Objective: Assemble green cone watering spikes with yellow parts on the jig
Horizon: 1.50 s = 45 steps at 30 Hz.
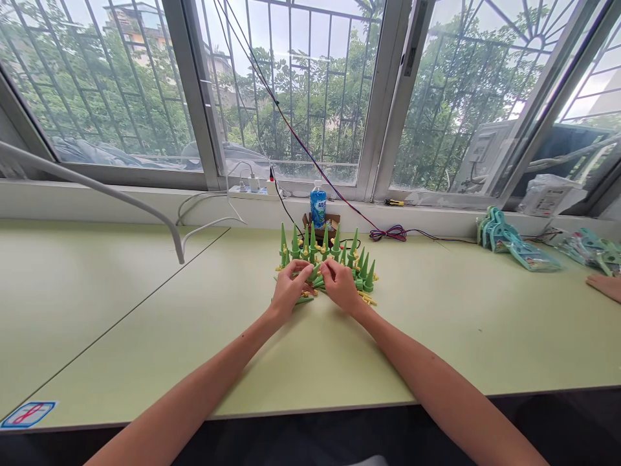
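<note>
My left hand (290, 289) is closed around a green plastic cone spike (314, 272) that points toward my other hand. My right hand (339, 285) pinches at the spike's end; a small yellow piece seems to be between the fingertips, mostly hidden. Behind both hands several green spikes (336, 241) stand upright on the table, tips up, with small yellow fittings among them. More green spikes lie flat between and under my hands. Loose yellow pieces (367, 298) lie just right of my right wrist.
A blue liquid bottle (318, 206) stands in a brown cardboard box behind the spikes. Bundled cable (388, 233) lies by the windowsill. Light-blue plastic items (514, 243) sit to the right, near another person's hand (605, 286). A grey hose (121, 192) hangs over the left of the table (121, 362).
</note>
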Motion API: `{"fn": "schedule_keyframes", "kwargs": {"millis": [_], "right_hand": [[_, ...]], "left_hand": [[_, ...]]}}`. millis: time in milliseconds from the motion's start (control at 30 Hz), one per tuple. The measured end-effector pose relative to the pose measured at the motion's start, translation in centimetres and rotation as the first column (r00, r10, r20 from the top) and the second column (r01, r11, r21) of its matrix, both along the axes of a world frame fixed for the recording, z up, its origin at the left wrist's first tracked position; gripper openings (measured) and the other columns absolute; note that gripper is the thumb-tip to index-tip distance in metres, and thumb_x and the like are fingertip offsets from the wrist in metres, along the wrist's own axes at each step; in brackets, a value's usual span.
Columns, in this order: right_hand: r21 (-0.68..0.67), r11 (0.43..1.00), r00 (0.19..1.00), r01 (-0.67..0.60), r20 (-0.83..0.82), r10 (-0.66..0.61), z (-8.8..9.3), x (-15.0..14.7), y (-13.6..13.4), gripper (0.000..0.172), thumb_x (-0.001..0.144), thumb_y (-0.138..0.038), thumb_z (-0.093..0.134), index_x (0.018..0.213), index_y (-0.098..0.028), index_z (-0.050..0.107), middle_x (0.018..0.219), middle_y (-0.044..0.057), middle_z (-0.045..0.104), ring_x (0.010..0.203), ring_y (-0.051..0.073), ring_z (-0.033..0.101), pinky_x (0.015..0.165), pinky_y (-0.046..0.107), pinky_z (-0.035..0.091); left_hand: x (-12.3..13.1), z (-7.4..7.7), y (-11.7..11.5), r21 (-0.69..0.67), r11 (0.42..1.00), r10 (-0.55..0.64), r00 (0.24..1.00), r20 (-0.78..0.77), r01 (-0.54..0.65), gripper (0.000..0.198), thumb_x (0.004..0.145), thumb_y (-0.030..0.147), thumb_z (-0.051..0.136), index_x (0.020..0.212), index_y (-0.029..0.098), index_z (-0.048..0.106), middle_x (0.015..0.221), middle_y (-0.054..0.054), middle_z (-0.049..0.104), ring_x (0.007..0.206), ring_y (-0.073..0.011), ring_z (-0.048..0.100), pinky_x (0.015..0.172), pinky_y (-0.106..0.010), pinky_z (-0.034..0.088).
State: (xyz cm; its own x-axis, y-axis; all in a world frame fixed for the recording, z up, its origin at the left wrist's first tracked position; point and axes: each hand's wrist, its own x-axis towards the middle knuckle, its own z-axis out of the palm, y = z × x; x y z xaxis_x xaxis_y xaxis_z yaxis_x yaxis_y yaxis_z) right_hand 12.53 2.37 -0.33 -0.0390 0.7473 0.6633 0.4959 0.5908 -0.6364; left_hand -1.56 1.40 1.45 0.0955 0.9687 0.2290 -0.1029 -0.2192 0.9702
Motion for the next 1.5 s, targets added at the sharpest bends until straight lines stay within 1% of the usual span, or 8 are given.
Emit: {"fn": "schedule_keyframes", "kwargs": {"millis": [333,533,767,900,1067,1167,1300,1500], "right_hand": [[-0.005,1.000,1.000,-0.002,-0.010,0.002,0.07,-0.01,-0.07,0.031,0.094,-0.037,0.038,0.068,-0.020,0.044,0.055,-0.004,0.039,0.050,0.011,0.034,0.051,0.025,0.026],[-0.025,1.000,1.000,0.000,-0.019,-0.001,0.02,-0.07,0.06,0.032,0.094,-0.038,0.038,0.068,-0.020,0.045,0.056,-0.004,0.041,0.051,0.011,0.035,0.051,0.025,0.026],[-0.043,0.999,0.999,0.021,-0.041,-0.023,0.27,0.02,-0.01,0.034,0.093,-0.039,0.038,0.066,-0.020,0.043,0.056,-0.004,0.041,0.052,0.011,0.035,0.052,0.025,0.027],[-0.058,0.998,0.999,0.029,-0.045,-0.032,0.40,0.02,-0.12,0.035,0.093,-0.039,0.039,0.065,-0.020,0.042,0.056,-0.004,0.040,0.052,0.011,0.035,0.052,0.025,0.026],[-0.066,0.998,0.998,0.010,-0.066,-0.014,0.43,-0.13,-0.17,0.034,0.092,-0.039,0.041,0.064,-0.020,0.042,0.055,-0.004,0.039,0.052,0.011,0.033,0.051,0.025,0.025],[-0.070,0.997,0.998,0.011,-0.067,-0.015,0.38,-0.16,-0.12,0.034,0.092,-0.040,0.041,0.064,-0.019,0.044,0.054,-0.004,0.038,0.052,0.012,0.033,0.051,0.025,0.025],[-0.066,0.998,0.998,0.016,-0.064,-0.020,0.30,-0.14,0.00,0.035,0.092,-0.041,0.041,0.064,-0.020,0.043,0.054,-0.004,0.039,0.052,0.012,0.034,0.051,0.026,0.025],[-0.062,0.998,0.997,0.012,-0.069,-0.016,0.35,-0.21,0.04,0.035,0.092,-0.041,0.041,0.064,-0.020,0.043,0.054,-0.004,0.039,0.052,0.012,0.034,0.052,0.026,0.026]], "left_hand": [[0.03,0.32,-0.28,0.039,0.999,0.013,1.000,-0.026,-0.012,0.028,0.073,0.041,0.065,0.086,0.017,0.059,0.090,-0.002,0.056,0.063,-0.0121,0.059,0.060,-0.029,0.054],[0.09,0.40,-0.43,0.108,0.994,0.038,0.995,-0.094,-0.028,0.027,0.073,0.037,0.065,0.091,0.018,0.059,0.096,-0.002,0.056,0.065,-0.0113,0.060,0.064,-0.028,0.053],[0.08,0.33,-0.53,0.179,0.984,0.054,0.984,-0.168,-0.023,0.026,0.073,0.036,0.065,0.092,0.020,0.060,0.105,-0.005,0.059,0.079,-0.0145,0.059,0.062,-0.023,0.050],[0.16,0.26,-0.64,0.228,0.974,0.052,0.981,-0.186,-0.008,0.025,0.074,0.035,0.064,0.094,0.020,0.059,0.105,-0.006,0.061,0.081,-0.0152,0.059,0.059,-0.022,0.049],[0.27,-0.07,-0.49,0.327,0.945,0.091,0.968,-0.232,-0.010,0.020,0.078,0.030,0.060,0.095,0.020,0.059,0.106,-0.007,0.059,0.094,-0.0185,0.059,0.072,-0.027,0.053],[0.28,-0.22,-0.39,0.379,0.926,0.101,0.964,-0.248,0.000,0.019,0.080,0.029,0.058,0.096,0.019,0.058,0.106,-0.007,0.058,0.099,-0.0192,0.059,0.075,-0.028,0.054],[0.27,-0.20,-0.46,0.374,0.927,0.105,0.963,-0.246,-0.006,0.019,0.080,0.029,0.058,0.096,0.020,0.058,0.106,-0.007,0.058,0.100,-0.0194,0.059,0.076,-0.029,0.054],[0.30,-0.27,-0.44,0.343,0.937,0.149,0.961,-0.233,-0.062,0.023,0.079,0.034,0.060,0.097,0.020,0.058,0.107,-0.008,0.059,0.097,-0.0205,0.060,0.076,-0.030,0.054]]}}
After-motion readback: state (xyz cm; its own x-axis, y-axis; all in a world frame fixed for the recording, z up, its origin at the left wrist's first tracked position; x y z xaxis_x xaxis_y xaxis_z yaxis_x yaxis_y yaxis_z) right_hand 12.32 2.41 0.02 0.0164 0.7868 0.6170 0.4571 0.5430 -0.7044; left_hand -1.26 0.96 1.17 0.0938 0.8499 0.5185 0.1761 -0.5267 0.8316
